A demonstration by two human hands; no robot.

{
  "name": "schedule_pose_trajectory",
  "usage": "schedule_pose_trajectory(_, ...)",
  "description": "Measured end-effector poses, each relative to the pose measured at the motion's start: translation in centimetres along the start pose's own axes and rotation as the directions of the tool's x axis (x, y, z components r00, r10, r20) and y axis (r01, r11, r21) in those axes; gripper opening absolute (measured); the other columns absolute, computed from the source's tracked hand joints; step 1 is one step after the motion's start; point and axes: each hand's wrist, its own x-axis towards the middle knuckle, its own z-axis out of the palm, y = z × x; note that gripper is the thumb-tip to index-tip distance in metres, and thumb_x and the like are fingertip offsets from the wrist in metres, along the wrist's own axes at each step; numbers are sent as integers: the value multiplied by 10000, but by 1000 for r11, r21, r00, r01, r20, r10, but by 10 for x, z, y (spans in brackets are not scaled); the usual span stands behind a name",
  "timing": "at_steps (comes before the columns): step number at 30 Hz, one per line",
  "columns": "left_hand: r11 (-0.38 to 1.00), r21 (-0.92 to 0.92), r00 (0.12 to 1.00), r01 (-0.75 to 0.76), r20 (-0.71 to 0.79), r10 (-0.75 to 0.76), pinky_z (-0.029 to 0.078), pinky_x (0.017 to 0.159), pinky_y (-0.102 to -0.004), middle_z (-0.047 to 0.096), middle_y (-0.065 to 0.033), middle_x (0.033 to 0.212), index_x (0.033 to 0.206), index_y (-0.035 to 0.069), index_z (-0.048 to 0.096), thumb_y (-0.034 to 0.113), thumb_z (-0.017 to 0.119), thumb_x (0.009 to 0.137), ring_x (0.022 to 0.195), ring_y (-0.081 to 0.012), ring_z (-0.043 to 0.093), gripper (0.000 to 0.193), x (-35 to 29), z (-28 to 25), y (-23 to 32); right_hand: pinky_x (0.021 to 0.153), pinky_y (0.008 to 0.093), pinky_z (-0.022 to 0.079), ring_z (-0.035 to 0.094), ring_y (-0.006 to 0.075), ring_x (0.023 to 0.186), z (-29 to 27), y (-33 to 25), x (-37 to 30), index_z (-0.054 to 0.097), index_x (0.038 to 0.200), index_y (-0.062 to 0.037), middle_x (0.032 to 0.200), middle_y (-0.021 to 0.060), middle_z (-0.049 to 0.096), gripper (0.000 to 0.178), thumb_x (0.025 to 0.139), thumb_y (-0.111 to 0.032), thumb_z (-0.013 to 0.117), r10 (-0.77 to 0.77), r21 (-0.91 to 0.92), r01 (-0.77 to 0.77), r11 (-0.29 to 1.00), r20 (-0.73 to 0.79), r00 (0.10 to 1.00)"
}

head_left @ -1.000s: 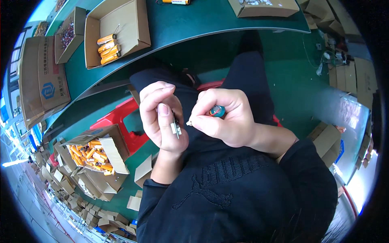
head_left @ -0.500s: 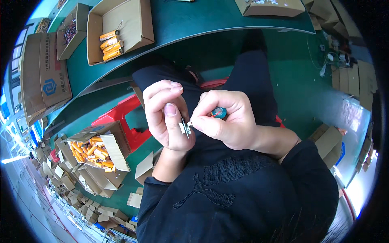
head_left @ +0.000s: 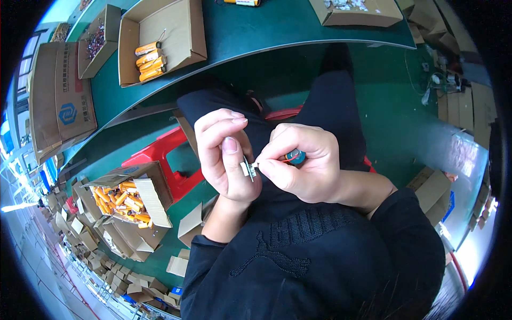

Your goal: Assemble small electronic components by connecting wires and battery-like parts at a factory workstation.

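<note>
Above my lap, my left hand (head_left: 226,157) pinches a small circuit board (head_left: 252,172) with a white part on it, between the thumb and the fingers behind it. My right hand (head_left: 309,162) curls around a teal cylindrical battery (head_left: 296,156), whose end shows inside the bent fingers. A thin red wire (head_left: 289,159) runs from the battery end toward my right thumb and forefinger. Those two fingertips pinch a small pale plug at the board's edge. Whether the plug sits in the board's socket is too small to tell.
Orange-wrapped batteries (head_left: 151,62) lie in an open cardboard box (head_left: 184,32) on the green table (head_left: 250,37). Another orange battery (head_left: 242,2) is at the table's far side. A carton of orange cells (head_left: 121,201) stands left, beside a red stool (head_left: 173,154). A shallow box (head_left: 362,18) holds white pieces.
Both hands have shifted slightly right and down in the picture, still close together. The right hand has turned a little, and less of the battery shows.
</note>
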Motion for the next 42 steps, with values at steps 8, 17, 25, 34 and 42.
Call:
schedule_pose_trajectory(8, 1000, -6, 1000, 3, 20, -3, 376, 539, -220, 569, -140, 1187, 1111, 14, 644, 129, 445, 1026, 689, -107, 468, 245, -1, 0, -1, 546, 245, 382, 459, 122, 579, 0, -1, 0, 667, 841, -28, 696, 47, 605, 205, 733, 144, 643, -37, -49, 37, 998, -7, 999)
schedule_pose_trajectory(17, 997, 80, 986, 10, 164, -23, 394, 649, -251, 552, -143, 1186, 1166, -2, 644, 70, 428, 982, 792, -140, 479, 293, 6, -6, 3, 551, 238, 365, 446, 116, 566, -10, -4, 4, 671, 829, -16, 694, 44, 610, 142, 769, 110, 644, 81, -11, -80, 997, 73, 994)
schedule_pose_trajectory(25, 993, 115, 938, -19, 346, -22, 412, 746, -276, 553, -144, 1155, 1185, -9, 639, 40, 411, 964, 856, -162, 497, 321, 12, -15, 1, 565, 233, 393, 501, 116, 597, -17, -7, 5, 677, 838, -21, 730, 42, 648, 80, 817, 55, 669, 165, 32, -170, 985, 131, 978)
schedule_pose_trajectory(34, 960, -50, 936, 275, 244, -255, 416, 773, -286, 565, -148, 1116, 1181, -9, 618, 176, 350, 1058, 899, -172, 508, 348, 3, -16, -3, 604, 241, 407, 519, 136, 656, -17, -2, 13, 694, 873, -17, 879, 70, 661, 54, 843, 14, 726, 268, -65, -262, 963, 133, 954)
schedule_pose_trajectory(42, 895, -63, 894, 443, 107, -435, 435, 781, -282, 575, -138, 1063, 1184, 6, 587, 425, 233, 1109, 908, -184, 532, 554, -6, -22, -12, 634, 248, 435, 535, 152, 699, -23, 9, 4, 720, 935, -34, 1001, 95, 640, 82, 865, -6, 751, -65, -333, 141, 932, 231, 971)
